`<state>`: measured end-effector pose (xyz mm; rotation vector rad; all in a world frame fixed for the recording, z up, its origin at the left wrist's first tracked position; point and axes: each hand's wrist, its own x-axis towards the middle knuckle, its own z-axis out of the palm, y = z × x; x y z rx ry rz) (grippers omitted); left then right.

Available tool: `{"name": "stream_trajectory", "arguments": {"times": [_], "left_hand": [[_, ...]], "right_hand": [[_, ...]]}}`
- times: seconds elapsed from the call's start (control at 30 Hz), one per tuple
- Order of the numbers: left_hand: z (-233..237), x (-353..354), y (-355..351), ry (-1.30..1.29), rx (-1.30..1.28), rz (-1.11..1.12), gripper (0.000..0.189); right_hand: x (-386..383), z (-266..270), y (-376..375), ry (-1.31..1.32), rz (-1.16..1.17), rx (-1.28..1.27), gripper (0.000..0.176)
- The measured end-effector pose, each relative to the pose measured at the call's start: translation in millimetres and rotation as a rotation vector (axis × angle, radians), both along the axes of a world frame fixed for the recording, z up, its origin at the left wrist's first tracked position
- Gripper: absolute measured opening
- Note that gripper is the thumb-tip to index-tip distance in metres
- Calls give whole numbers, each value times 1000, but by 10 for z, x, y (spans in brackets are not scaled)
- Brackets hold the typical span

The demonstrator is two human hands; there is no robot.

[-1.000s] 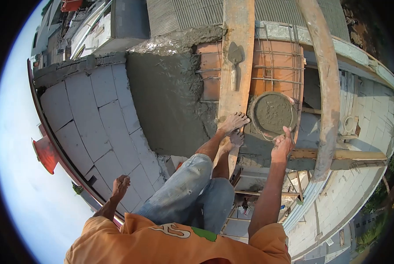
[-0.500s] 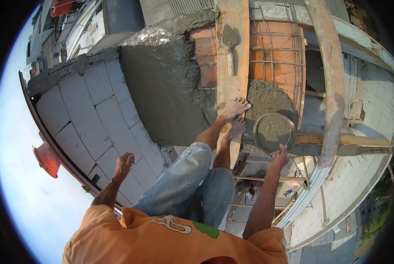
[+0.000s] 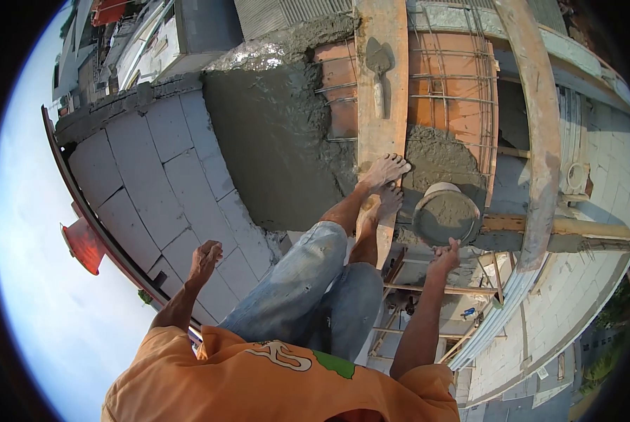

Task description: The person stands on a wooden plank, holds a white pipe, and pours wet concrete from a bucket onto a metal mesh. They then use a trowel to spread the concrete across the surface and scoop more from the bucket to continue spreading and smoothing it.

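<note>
Wet grey concrete lies left of our long, flat wooden plank. Right of its near part is our round, grey mortar-filled bucket; its weight could unbalance us, or tilting could spill mortar. A pointed metal trowel rests farther along. Our right hand's fingers grip the bucket's near edge; our left hand's curl narrowly, apparently empty.

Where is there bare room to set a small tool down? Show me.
Bare wood shows on the plank between trowel and feet, and beyond the trowel's tip. Crowded: right of the feet, with wet mortar, bucket and right hand.
</note>
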<state>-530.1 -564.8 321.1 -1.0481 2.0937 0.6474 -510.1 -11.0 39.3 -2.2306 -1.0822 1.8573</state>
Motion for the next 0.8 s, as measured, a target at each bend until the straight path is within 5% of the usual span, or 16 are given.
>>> {"name": "stream_trajectory", "arguments": {"times": [0.23,0.47,0.67,0.8], "left_hand": [[243,279,222,6,3,109,41],[189,-150,489,174,45,134,45],[116,-550,588,217,45,97,46],[-377,-1005,728,283,79,47,37]], "right_hand": [[100,-88,-39,0,31,-12,31],[281,-122,-55,69,48,-21,44],[122,6,-147,75,65,30,38],[144,-93,-129,59,43,73,24]]}}
